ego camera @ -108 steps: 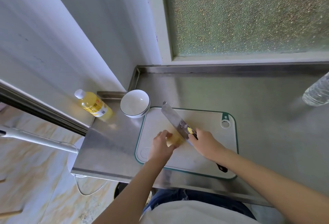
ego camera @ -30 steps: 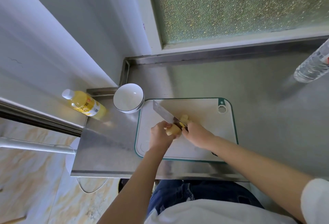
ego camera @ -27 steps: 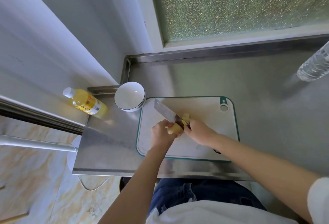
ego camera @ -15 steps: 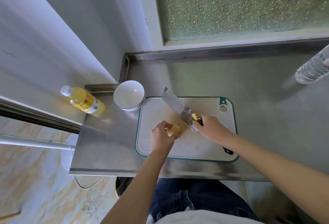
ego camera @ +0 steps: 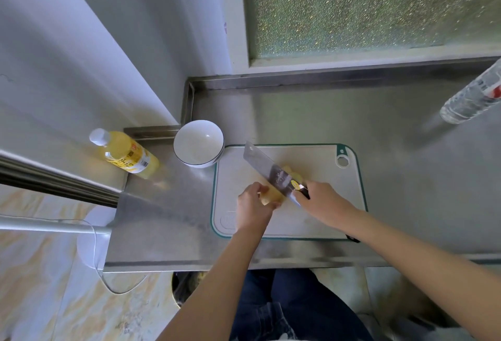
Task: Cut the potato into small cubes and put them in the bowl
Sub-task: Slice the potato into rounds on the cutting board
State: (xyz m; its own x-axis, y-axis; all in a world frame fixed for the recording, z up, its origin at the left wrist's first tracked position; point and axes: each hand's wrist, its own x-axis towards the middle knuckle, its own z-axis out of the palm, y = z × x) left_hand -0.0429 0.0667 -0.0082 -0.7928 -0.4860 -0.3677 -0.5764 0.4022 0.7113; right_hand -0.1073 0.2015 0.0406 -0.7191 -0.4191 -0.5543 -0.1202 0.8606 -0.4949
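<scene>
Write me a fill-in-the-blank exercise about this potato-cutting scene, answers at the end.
The right hand grips the ____ of the knife.
The left hand steadies the potato on the ____-rimmed cutting board.
The white bowl is ____ inside.
The yellow bottle stands on the bowl's ____ side.
Missing words: handle; green; empty; left.

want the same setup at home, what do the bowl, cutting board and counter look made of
Bowl: likely glazed ceramic, glossy white with a thin dark rim line and a bright highlight inside.
Cutting board: probably plastic, matte off-white with a green edge and a moulded hanging hole.
Counter: stainless steel by the look, brushed, with soft streaky reflections and a folded raised edge.
</scene>
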